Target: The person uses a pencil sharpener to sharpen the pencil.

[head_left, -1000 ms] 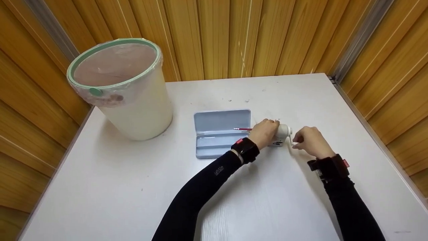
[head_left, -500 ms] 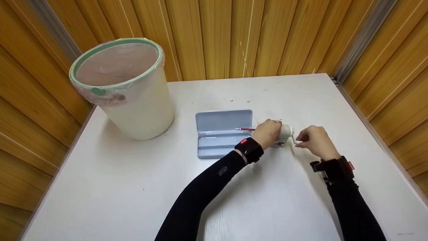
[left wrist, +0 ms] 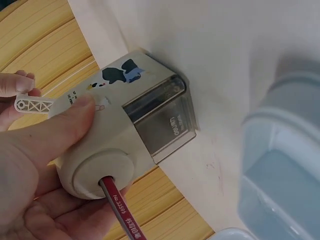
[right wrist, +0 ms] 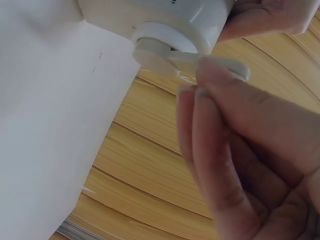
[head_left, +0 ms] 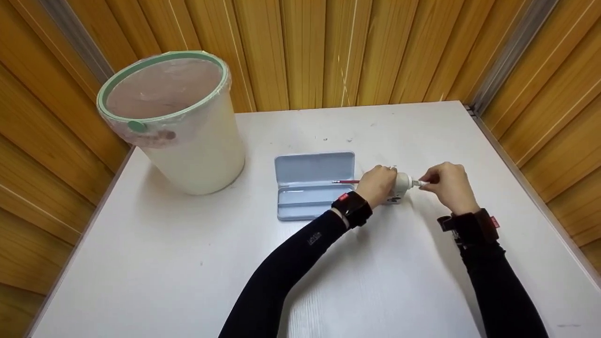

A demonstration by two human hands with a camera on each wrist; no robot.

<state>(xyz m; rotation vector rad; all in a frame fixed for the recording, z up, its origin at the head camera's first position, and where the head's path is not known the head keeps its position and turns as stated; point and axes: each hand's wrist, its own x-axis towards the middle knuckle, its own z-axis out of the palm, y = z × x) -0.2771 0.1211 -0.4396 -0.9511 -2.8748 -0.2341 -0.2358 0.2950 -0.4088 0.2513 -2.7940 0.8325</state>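
A cream crank pencil sharpener (left wrist: 117, 110) with a printed cartoon and a clear shavings drawer stands on the table. My left hand (head_left: 377, 186) grips its body from above, thumb on one side in the left wrist view. A red pencil (left wrist: 119, 205) sticks out of the sharpener's front hole, its eraser end pointing left over the pencil case. At the sharpener's right end, my right hand (head_left: 448, 187) pinches the crank handle (right wrist: 220, 65) between thumb and fingers; the knob itself is hidden by the fingertips.
An open light-blue pencil case (head_left: 313, 169) lies just left of the sharpener. A lined bin (head_left: 199, 155) with a green rim stands at the table's back left. Wood-panelled walls (head_left: 300, 56) border the white table (head_left: 225, 263).
My right hand has moved up with the crank, which pointed downward before and now points out to the right. The left hand stays on the sharpener. The view has shifted slightly.
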